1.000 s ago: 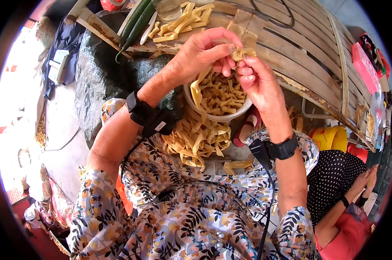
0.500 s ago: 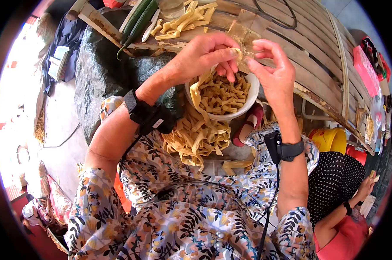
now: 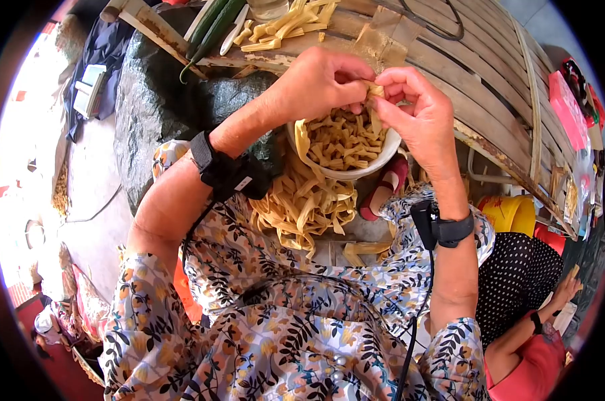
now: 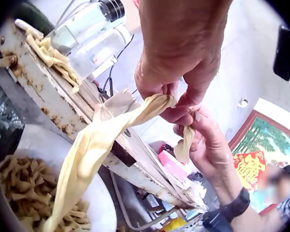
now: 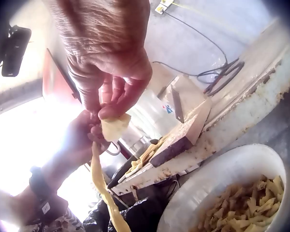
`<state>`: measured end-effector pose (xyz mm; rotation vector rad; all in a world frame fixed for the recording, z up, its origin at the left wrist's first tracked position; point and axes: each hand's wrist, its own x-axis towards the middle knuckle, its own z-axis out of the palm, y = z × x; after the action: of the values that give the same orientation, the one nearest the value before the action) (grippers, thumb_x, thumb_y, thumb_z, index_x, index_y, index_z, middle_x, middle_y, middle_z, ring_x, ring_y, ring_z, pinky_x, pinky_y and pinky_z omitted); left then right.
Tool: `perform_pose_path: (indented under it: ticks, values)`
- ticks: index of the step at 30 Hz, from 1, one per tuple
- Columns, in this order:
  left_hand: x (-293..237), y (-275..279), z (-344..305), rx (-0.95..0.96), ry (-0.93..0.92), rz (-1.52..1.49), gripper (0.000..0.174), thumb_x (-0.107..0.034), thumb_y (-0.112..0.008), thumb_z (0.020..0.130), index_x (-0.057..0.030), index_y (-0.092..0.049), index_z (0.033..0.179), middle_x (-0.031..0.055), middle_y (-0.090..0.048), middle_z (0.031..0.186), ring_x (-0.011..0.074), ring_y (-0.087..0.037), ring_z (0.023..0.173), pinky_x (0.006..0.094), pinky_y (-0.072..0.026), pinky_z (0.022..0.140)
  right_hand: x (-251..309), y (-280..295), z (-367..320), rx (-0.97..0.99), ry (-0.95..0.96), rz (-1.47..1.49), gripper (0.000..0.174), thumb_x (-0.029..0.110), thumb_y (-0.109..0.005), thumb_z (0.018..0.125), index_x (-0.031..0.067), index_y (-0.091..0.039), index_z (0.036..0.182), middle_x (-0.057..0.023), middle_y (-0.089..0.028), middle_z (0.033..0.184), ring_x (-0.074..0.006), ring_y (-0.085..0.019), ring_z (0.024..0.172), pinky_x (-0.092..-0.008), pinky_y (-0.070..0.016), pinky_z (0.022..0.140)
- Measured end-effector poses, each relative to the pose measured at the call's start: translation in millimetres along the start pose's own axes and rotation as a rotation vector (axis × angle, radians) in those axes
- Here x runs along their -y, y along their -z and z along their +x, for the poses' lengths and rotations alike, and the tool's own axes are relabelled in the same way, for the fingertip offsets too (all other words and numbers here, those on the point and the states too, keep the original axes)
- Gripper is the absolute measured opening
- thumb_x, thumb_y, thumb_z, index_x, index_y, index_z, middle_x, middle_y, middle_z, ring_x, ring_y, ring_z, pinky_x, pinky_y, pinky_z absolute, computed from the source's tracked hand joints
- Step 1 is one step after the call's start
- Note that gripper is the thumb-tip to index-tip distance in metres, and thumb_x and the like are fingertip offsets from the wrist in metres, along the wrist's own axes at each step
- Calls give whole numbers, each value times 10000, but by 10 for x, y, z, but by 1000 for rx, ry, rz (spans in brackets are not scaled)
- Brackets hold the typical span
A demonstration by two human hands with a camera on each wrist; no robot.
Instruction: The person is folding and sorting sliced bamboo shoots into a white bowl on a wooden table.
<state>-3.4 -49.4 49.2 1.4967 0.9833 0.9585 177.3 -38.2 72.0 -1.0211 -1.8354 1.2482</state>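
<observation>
Both hands meet above a white bowl (image 3: 376, 165) of short pale-yellow knotted pieces (image 3: 342, 144). A long yellow strip (image 4: 89, 145) is pinched by the left hand (image 3: 316, 83) and hangs down toward the bowl. The right hand (image 3: 423, 117) pinches the strip's short end (image 5: 115, 127) between thumb and fingers, close against the left fingertips. In the left wrist view the strip looks twisted where it enters the left hand (image 4: 181, 63). Part of it is hidden between the fingers of the two hands.
A heap of loose strips (image 3: 306, 207) lies below the bowl. The slatted bench (image 3: 496, 100) holds a small board (image 3: 383, 40), longer yellow pieces (image 3: 292, 25), green cucumbers (image 3: 215, 30) and a jar. A yellow bucket (image 3: 510, 212) and another person's arm (image 3: 516, 341) are at the right.
The right hand moved away from the left, then came back to it and now pinches the strip's end. The left hand has stayed nearly in place, holding the strip.
</observation>
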Motion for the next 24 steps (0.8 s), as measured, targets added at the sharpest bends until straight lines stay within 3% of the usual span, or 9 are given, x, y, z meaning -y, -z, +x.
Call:
perform_pose_path:
  ticks: [2,11,14,15,18,19,22,24]
  values:
    - [-74,17,-15,21,113,-127,199,-93,-516,808,7,-595,961,36,-597,706,88,-571,651,199,-441,591,73,20,-16,24,-9,-3,182,-12,-632,725,37,-570,889,23,-549,694,-34,-497,622,-173,-433,549]
    - [154,-61,-15,128,280,-584,215,-115,-522,807,24,-604,949,32,-587,682,80,-543,649,201,-425,604,83,86,-112,171,101,-244,147,-14,-628,735,53,-559,846,48,-501,651,-10,-467,577,-158,-393,509]
    - [21,-18,-61,199,190,-358,200,-100,-520,806,24,-618,928,17,-591,705,83,-541,652,200,-426,615,79,128,-129,202,-76,-15,132,-16,-622,737,42,-558,836,42,-515,666,-15,-481,590,-162,-406,517]
    - [-19,-4,-70,145,85,-56,174,-84,-532,789,11,-624,902,41,-590,689,87,-515,632,208,-422,606,74,142,-132,213,-165,102,127,-16,-620,737,38,-558,833,40,-520,671,-17,-487,594,-163,-411,519]
    - [47,-38,-65,177,-105,416,164,-76,-558,762,-10,-610,904,84,-561,665,99,-475,598,227,-416,578,-8,149,-118,278,-236,44,123,-9,-620,740,27,-560,841,25,-542,692,-23,-504,607,-163,-422,530]
    - [105,-97,-71,91,-228,456,163,-66,-572,742,-13,-590,895,116,-527,644,122,-445,560,259,-414,549,-24,150,-108,273,-246,44,122,-5,-620,742,27,-562,845,23,-547,694,-24,-507,608,-163,-423,524]
    - [87,-142,-91,69,-248,530,131,-62,-574,742,0,-585,857,107,-535,636,141,-437,543,267,-415,541,-67,163,-77,271,-271,44,121,8,-621,748,25,-566,854,19,-559,699,-26,-514,605,-164,-423,505]
    - [97,-150,-97,92,-231,495,113,-65,-568,754,15,-580,833,98,-568,628,137,-524,537,252,-443,540,-110,190,-57,282,-292,45,121,18,-621,753,24,-567,861,17,-562,697,-28,-515,600,-166,-422,491]
